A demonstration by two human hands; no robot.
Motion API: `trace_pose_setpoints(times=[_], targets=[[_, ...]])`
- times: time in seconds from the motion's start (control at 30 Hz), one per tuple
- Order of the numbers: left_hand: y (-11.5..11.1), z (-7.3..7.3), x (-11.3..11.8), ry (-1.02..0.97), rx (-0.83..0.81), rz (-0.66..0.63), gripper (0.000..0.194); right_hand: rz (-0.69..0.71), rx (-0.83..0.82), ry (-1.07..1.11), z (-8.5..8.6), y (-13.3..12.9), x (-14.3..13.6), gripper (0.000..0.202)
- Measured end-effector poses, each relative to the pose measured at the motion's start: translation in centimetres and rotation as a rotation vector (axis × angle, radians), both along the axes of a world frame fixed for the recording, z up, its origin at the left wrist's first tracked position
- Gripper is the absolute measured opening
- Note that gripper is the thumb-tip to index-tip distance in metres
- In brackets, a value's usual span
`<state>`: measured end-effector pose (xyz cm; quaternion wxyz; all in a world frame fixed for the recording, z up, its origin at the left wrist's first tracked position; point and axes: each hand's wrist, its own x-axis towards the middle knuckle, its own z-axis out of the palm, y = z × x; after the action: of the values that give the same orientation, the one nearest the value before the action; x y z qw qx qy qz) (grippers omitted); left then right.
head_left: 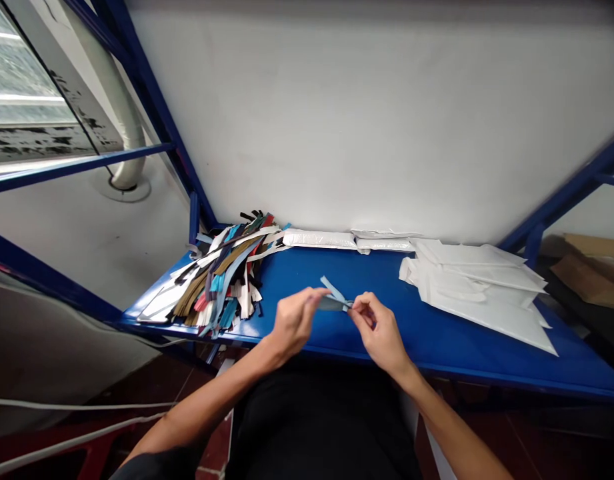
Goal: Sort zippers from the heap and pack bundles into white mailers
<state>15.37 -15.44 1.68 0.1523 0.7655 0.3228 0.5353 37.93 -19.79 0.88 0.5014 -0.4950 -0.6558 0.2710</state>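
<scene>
Over the front of the blue table (307,270), both hands are closed on a light blue zipper (335,293). It is folded or looped, with one end sticking up between the hands. My left hand (295,319) pinches one part between thumb and fingers. My right hand (377,327) pinches the other end with its fingertips; a small piece there is too tiny to make out. To the left lies a heap of zippers (227,270) in white, brown, blue, red and black, some hanging over the table's front edge.
White plastic bags (471,283) are stacked on the right of the table. Flat white packages (319,239) lie along the back by the white wall (361,120). Blue frame posts (151,100) rise at the sides. A cardboard box (594,267) stands at far right.
</scene>
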Motion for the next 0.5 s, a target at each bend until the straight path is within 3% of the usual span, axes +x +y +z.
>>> trace_pose_setpoints(times=[0.13, 0.23, 0.37, 0.5], targets=[[2.4, 1.8, -3.6, -0.268, -0.284, 0.240, 0.055, -0.222, -0.012, -0.087, 0.4, 1.1, 3.3, 0.022], [5.7, 0.7, -4.7, -0.126, -0.399, 0.215, 0.059, -0.265, -0.072, -0.169, -0.1, 1.9, 5.3, 0.027], [9.7, -1.8, -5.3, 0.302, -0.182, 0.140, 0.045, -0.338, -0.156, -0.129, -1.9, 3.1, 6.9, 0.043], [11.7, -3.4, -7.8, 0.628, -0.018, 0.376, 0.040, -0.431, -0.199, -0.128, -3.2, 3.6, 7.5, 0.053]])
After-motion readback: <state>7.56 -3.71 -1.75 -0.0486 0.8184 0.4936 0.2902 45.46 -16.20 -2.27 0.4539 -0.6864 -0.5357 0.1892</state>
